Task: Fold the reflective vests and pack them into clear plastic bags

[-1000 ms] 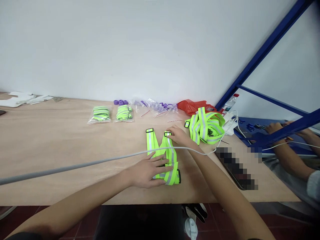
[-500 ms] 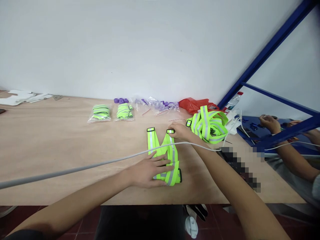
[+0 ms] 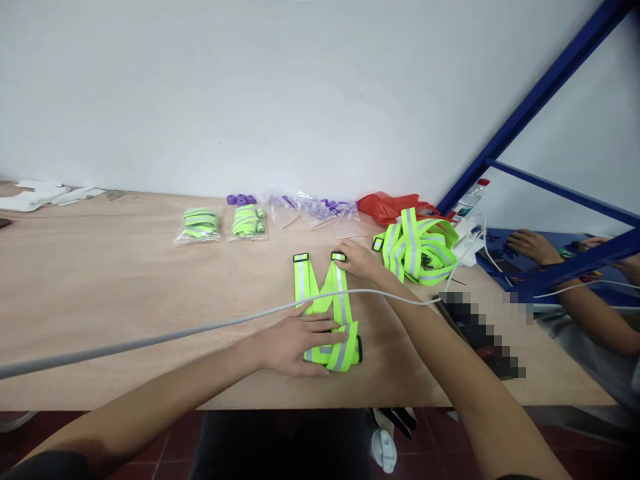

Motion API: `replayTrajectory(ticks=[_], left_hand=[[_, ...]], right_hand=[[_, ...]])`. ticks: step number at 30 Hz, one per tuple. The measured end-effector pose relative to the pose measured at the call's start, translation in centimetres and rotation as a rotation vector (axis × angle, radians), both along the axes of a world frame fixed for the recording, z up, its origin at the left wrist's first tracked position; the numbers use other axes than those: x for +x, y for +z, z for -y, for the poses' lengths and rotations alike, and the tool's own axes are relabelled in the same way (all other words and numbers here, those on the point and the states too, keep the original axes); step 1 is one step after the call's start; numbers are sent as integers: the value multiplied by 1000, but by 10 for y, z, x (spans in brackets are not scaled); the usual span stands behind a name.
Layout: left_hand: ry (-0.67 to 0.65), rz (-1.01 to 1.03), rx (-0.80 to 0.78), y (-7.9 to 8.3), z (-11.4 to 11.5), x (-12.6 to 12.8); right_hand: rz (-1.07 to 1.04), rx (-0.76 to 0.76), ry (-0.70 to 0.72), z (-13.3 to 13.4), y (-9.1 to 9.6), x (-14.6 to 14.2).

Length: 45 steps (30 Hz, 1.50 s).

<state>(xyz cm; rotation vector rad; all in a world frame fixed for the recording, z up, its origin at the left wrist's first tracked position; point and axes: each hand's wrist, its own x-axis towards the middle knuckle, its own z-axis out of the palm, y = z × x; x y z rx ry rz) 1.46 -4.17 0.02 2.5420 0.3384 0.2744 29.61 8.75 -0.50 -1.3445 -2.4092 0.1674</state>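
A neon-yellow reflective harness (image 3: 343, 303) with silver stripes lies on the table, its straps running away from me in a V. My left hand (image 3: 300, 343) rests flat on its lower, folded part, fingers spread. At the top of the right strap, my right hand (image 3: 356, 260) pinches the edge by a black buckle (image 3: 339, 257). A second black buckle (image 3: 301, 257) tops the left strap, untouched. Part of another black buckle (image 3: 359, 349) shows at the lower right fold. My left hand hides some of the folded webbing.
A grey cable (image 3: 200, 330) crosses above the harness and my right forearm. A heap of reflective straps (image 3: 420, 250) lies right, near a red bag (image 3: 387, 208). Two bagged strap bundles (image 3: 201, 223) and purple rolls (image 3: 241, 199) are behind. A co-worker's hand (image 3: 535, 247) is at far right.
My right hand has shifted the right buckle slightly away from me and left, and that strap lies straighter. My left hand stays on the folds. The co-worker's hand has moved a little left.
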Motion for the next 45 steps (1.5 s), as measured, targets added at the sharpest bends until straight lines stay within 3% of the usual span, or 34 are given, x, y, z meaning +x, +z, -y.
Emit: replayTrajectory(ticks=[9,16,21,26,31,37,45], left_hand=[[11,-25,-8,3,4,2],[44,-73,21,5,6,4],[22,-32,31,1,4,5],[34,-44,28,1,5,5],[31,-40,17,0,5,5],[34,-41,30,0,7,6],[18,-5,37,0,11,8]], right_hand=[[-96,-15,-1,3,-14,-3],[-110,-65,20,11,7,-12],[-117,-79,0,5,22,-45],[-65,-166,87,-13,28,-89],[-7,-249,194,-26,32,-100],[-27,-254,247,-29,26,-97],[-117,-189,198,-26,6,-102]])
